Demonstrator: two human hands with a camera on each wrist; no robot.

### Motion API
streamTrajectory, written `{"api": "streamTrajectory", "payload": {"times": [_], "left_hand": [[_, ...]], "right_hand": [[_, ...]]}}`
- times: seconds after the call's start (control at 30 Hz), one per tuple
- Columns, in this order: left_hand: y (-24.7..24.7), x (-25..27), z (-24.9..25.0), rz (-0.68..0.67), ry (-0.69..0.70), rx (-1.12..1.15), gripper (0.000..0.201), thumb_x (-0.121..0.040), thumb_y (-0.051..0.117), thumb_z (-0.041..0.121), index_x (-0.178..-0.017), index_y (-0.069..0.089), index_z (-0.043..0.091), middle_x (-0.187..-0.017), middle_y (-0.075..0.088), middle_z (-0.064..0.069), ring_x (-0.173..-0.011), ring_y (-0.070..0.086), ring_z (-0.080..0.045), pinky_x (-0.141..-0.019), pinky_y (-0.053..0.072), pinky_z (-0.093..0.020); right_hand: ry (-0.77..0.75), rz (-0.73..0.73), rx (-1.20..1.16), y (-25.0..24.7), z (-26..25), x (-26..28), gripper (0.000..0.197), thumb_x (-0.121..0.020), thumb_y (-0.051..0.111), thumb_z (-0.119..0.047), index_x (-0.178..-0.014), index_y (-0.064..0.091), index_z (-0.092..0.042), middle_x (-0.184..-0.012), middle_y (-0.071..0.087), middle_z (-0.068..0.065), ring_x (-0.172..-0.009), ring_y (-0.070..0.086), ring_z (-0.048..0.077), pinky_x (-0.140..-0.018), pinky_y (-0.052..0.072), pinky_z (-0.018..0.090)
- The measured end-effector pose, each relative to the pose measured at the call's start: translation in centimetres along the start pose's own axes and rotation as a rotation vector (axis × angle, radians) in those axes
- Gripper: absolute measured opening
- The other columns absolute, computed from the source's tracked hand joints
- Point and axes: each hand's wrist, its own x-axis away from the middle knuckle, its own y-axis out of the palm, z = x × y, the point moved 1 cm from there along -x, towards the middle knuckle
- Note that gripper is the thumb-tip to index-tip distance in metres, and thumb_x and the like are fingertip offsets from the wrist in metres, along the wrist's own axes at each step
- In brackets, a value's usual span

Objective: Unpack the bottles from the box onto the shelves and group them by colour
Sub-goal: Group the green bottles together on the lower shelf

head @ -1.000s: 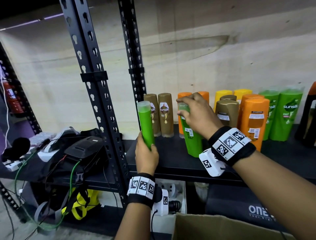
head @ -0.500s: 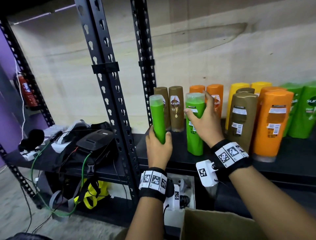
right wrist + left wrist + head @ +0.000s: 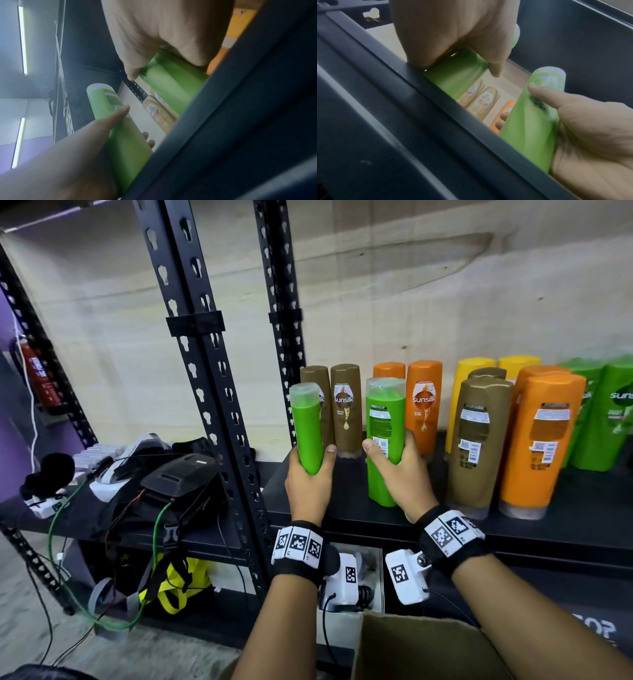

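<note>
My left hand (image 3: 310, 477) grips the lower end of a green bottle (image 3: 306, 422) and holds it upright above the left front corner of the black shelf (image 3: 346, 510). Just to its right, my right hand (image 3: 402, 474) is wrapped around a second green bottle (image 3: 383, 426), whose base is at the shelf surface. In the left wrist view my left hand (image 3: 453, 33) covers its green bottle (image 3: 457, 75). In the right wrist view my right hand (image 3: 163, 33) holds its green bottle (image 3: 173, 82). More green bottles (image 3: 613, 412) stand at the far right.
Brown bottles (image 3: 346, 409), orange bottles (image 3: 423, 405) and yellow bottles (image 3: 469, 392) stand along the back, with a brown one (image 3: 479, 440) and an orange one (image 3: 537, 446) in front. A black upright post (image 3: 212, 392) borders the shelf's left. An open cardboard box (image 3: 428, 648) sits below.
My right hand has slid from the top of its green bottle down to its lower half. The left hand has brought its bottle closer to the shelf, beside the other one.
</note>
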Motion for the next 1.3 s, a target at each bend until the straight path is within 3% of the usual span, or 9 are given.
{"api": "streamTrajectory", "payload": {"times": [0.13,0.27,0.33,0.4,0.5,0.73,0.9,1.13,1.3], "left_hand": [[0.2,0.0,0.2,-0.025,-0.007,0.084,0.035,-0.082,0.078,0.045,-0.106,0.063,0.024,-0.092,0.073,0.003,-0.089,0.069,-0.021,-0.088,0.056,-0.042],[-0.1,0.6,0.5,-0.032,-0.015,0.117,0.033,-0.08,0.078,0.044,-0.102,0.065,0.023,-0.093,0.073,0.001,-0.091,0.069,-0.026,-0.088,0.056,-0.047],[-0.3,1.3,0.9,-0.029,-0.022,0.137,0.032,-0.08,0.078,0.044,-0.1,0.065,0.024,-0.093,0.074,0.0,-0.089,0.069,-0.026,-0.087,0.056,-0.048],[-0.3,2.2,1.5,-0.022,-0.036,0.17,0.03,-0.079,0.078,0.043,-0.098,0.065,0.024,-0.093,0.074,-0.002,-0.084,0.067,-0.023,-0.087,0.056,-0.049],[-0.1,3.7,2.5,-0.02,-0.035,0.203,0.027,-0.081,0.078,0.036,-0.1,0.066,0.022,-0.093,0.074,-0.002,-0.081,0.065,-0.017,-0.087,0.056,-0.047],[1.4,7.8,4.3,-0.087,0.009,0.172,0.018,-0.086,0.079,0.027,-0.099,0.067,0.021,-0.086,0.073,0.003,-0.075,0.064,-0.013,-0.078,0.055,-0.037],[2.7,10.7,5.2,-0.113,0.027,0.175,0.02,-0.087,0.078,0.025,-0.1,0.066,0.016,-0.084,0.07,-0.004,-0.073,0.06,-0.014,-0.077,0.054,-0.039],[5.1,14.0,7.6,-0.178,0.024,0.228,0.02,-0.086,0.079,0.025,-0.1,0.067,0.016,-0.087,0.072,-0.004,-0.075,0.061,-0.016,-0.081,0.054,-0.043],[7.6,16.0,9.2,-0.242,0.047,0.288,0.019,-0.086,0.079,0.024,-0.101,0.068,0.02,-0.092,0.075,-0.004,-0.078,0.065,-0.015,-0.081,0.055,-0.04]], "right_hand": [[-0.028,-0.002,0.002,0.0,-0.3,0.2,0.046,-0.09,0.072,-0.045,-0.13,0.05,-0.037,-0.108,0.064,-0.03,-0.096,0.059,-0.019,-0.078,0.041,0.0],[-0.055,0.019,-0.019,-0.4,-0.6,0.9,0.045,-0.09,0.072,-0.044,-0.129,0.052,-0.036,-0.107,0.067,-0.027,-0.097,0.061,-0.014,-0.079,0.042,0.001],[-0.062,0.044,-0.031,-0.7,-0.7,1.3,0.042,-0.087,0.072,-0.05,-0.123,0.053,-0.04,-0.105,0.07,-0.023,-0.096,0.065,-0.008,-0.082,0.048,0.01],[-0.052,0.05,-0.064,-1.0,-0.6,1.9,0.042,-0.084,0.071,-0.056,-0.119,0.055,-0.04,-0.105,0.073,-0.014,-0.096,0.071,0.007,-0.087,0.056,0.03],[-0.05,0.047,-0.129,-1.6,-0.8,3.0,0.042,-0.082,0.073,-0.059,-0.116,0.058,-0.041,-0.101,0.075,-0.006,-0.087,0.075,0.019,-0.081,0.061,0.049],[-0.12,0.055,-0.097,-5.2,-3.0,5.1,0.041,-0.083,0.072,-0.061,-0.117,0.058,-0.041,-0.099,0.075,-0.015,-0.075,0.075,0.009,-0.073,0.063,0.043],[-0.148,0.088,-0.149,-8.5,-4.8,5.7,0.03,-0.087,0.073,-0.047,-0.113,0.059,-0.043,-0.101,0.074,-0.013,-0.083,0.074,0.01,-0.069,0.063,0.044],[-0.177,0.128,-0.132,-12.9,-5.6,6.8,0.036,-0.093,0.072,-0.035,-0.125,0.059,-0.027,-0.108,0.072,-0.017,-0.096,0.07,0.001,-0.073,0.055,0.015],[-0.162,0.187,0.013,-16.7,-6.1,7.3,0.029,-0.089,0.067,-0.056,-0.115,0.055,-0.051,-0.107,0.069,-0.029,-0.101,0.065,-0.009,-0.083,0.046,0.008]]}}
